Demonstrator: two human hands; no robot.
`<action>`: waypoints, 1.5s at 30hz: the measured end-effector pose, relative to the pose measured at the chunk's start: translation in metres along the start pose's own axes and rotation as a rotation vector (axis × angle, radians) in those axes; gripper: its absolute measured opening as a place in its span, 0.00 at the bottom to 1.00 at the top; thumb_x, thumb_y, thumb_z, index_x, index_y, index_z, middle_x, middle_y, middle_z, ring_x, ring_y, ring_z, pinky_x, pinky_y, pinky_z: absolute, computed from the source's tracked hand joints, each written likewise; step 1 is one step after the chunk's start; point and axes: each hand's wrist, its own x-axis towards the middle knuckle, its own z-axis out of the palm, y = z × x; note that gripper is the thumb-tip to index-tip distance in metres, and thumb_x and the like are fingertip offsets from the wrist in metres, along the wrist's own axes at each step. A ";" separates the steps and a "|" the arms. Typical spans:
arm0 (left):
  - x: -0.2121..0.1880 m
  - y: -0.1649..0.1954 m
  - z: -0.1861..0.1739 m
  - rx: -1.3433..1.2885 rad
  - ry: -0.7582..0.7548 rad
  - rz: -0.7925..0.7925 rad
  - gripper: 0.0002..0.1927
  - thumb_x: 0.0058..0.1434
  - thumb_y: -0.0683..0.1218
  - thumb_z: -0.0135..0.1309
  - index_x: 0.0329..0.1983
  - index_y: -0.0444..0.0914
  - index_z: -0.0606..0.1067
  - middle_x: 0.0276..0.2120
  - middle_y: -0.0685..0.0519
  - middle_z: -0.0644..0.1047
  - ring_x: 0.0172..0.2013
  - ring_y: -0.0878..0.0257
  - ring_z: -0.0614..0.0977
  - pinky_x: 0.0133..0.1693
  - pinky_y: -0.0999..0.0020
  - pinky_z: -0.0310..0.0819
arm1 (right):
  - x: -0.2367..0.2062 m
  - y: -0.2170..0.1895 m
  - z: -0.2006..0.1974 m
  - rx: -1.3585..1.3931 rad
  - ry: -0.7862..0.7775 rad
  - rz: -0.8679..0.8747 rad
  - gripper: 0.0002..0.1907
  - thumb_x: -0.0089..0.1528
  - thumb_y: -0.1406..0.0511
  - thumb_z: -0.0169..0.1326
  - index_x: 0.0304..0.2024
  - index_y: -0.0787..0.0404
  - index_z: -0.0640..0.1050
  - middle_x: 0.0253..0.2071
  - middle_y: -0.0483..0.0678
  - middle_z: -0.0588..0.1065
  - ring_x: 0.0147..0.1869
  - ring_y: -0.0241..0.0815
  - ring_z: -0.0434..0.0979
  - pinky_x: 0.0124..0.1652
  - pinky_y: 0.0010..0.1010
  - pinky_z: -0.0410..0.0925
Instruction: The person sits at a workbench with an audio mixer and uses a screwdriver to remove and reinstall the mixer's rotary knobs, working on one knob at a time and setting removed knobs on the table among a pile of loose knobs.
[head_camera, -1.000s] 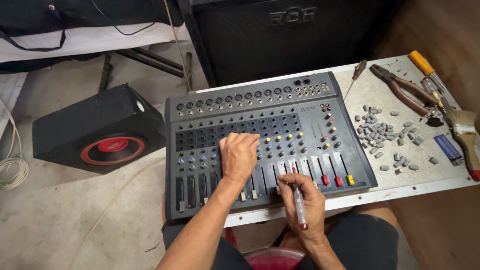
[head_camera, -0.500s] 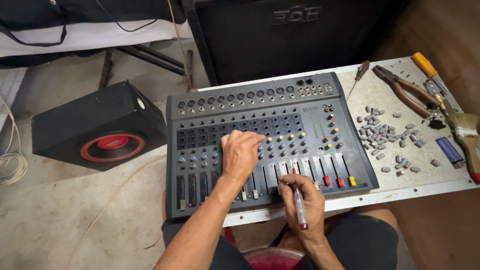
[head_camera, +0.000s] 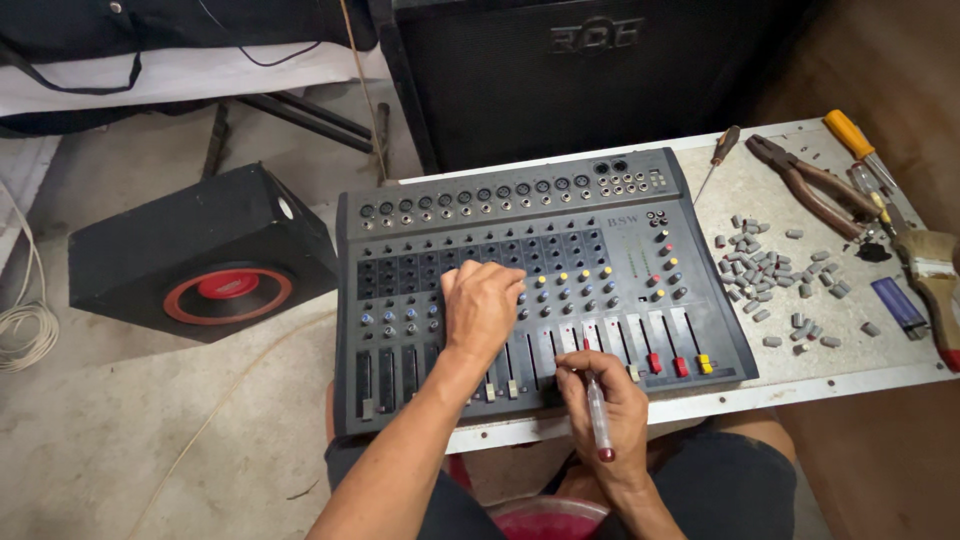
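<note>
A dark grey audio mixer (head_camera: 560, 215) with rows of knobs and faders lies on a white table (head_camera: 760, 390). My left hand (head_camera: 482, 305) rests on the knob rows in the mixer's middle, fingers curled onto the knobs. My right hand (head_camera: 600, 395) sits at the mixer's front edge over the faders and grips a thin pen-like tool (head_camera: 597, 415) with a dark red end, its tip against a fader slot.
Several loose grey knob caps (head_camera: 770, 275) lie on the table right of the mixer. Pliers (head_camera: 810, 185), a small screwdriver (head_camera: 718, 155), a yellow-handled screwdriver (head_camera: 858, 145), a brush (head_camera: 935, 275) and a blue lighter (head_camera: 900, 305) lie further right. A black speaker box (head_camera: 200, 255) sits on the floor at left.
My left hand has shifted slightly over the knob rows. My right hand stays at the faders with the tool.
</note>
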 end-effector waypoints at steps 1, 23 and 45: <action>0.000 0.000 0.000 -0.003 -0.001 -0.010 0.05 0.54 0.46 0.64 0.34 0.44 0.84 0.32 0.58 0.82 0.39 0.56 0.78 0.46 0.57 0.66 | 0.000 0.000 0.000 -0.019 0.004 0.004 0.08 0.61 0.73 0.59 0.43 0.65 0.79 0.39 0.46 0.82 0.39 0.29 0.77 0.41 0.21 0.71; 0.003 -0.005 -0.004 -0.059 -0.065 0.023 0.06 0.59 0.43 0.58 0.37 0.42 0.84 0.34 0.55 0.83 0.41 0.56 0.80 0.48 0.56 0.65 | 0.000 -0.006 0.001 -0.031 0.003 0.050 0.07 0.61 0.73 0.59 0.42 0.65 0.79 0.38 0.46 0.82 0.38 0.28 0.77 0.39 0.21 0.71; 0.016 -0.018 -0.005 -0.095 -0.191 -0.080 0.04 0.53 0.45 0.63 0.31 0.43 0.84 0.35 0.55 0.82 0.44 0.53 0.78 0.49 0.54 0.67 | -0.001 -0.006 0.003 -0.074 0.007 0.121 0.07 0.61 0.72 0.61 0.42 0.64 0.81 0.33 0.45 0.81 0.33 0.28 0.72 0.35 0.21 0.68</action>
